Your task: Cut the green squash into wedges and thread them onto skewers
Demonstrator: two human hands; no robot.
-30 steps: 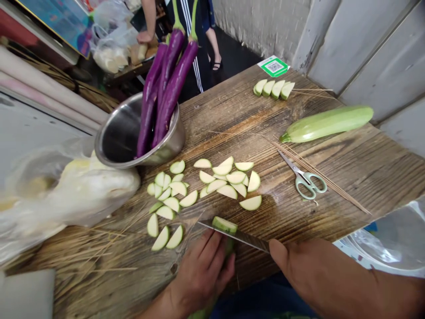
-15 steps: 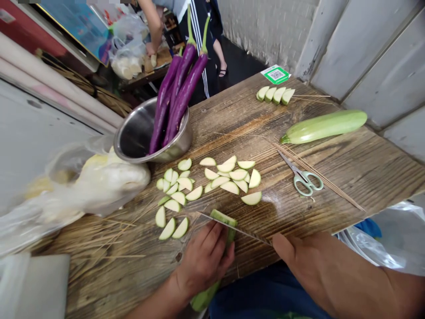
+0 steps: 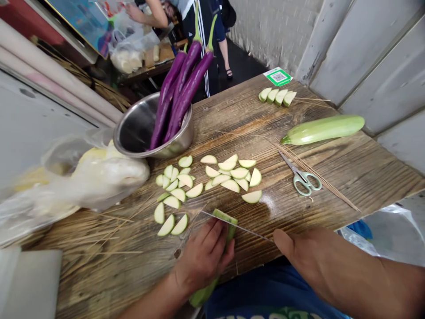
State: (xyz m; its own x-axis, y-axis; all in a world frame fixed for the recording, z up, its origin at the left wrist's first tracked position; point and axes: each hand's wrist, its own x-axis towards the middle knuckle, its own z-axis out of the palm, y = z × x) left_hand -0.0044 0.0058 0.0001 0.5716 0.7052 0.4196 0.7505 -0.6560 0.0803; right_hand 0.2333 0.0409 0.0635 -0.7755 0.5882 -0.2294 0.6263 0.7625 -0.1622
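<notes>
My left hand (image 3: 206,252) is closed around a cut length of zucchini (image 3: 204,293) lying near the table's front edge. In my right hand (image 3: 299,248) is the handle of a knife (image 3: 247,230), its handle hidden by my fingers. The thin blade lies across the far end of the zucchini, just ahead of my left fingertips. Beyond my hands, half-round zucchini slices (image 3: 230,185) are scattered in two loose groups. A whole zucchini (image 3: 323,130) rests at the right, and several slices on skewers (image 3: 277,96) lie behind it.
A steel bowl (image 3: 124,150) holds purple eggplants (image 3: 186,97). Scissors (image 3: 303,177) lie beside thin sticks (image 3: 332,188) on the wooden table (image 3: 232,110). A plastic bag (image 3: 109,177) sits at left, a QR card (image 3: 278,77) at the back edge. Another person (image 3: 194,26) stands beyond.
The camera view has shifted slightly. Both hands keep nearly the same place, with the blade still across the zucchini's end. The other person's arm has lifted away from the far board.
</notes>
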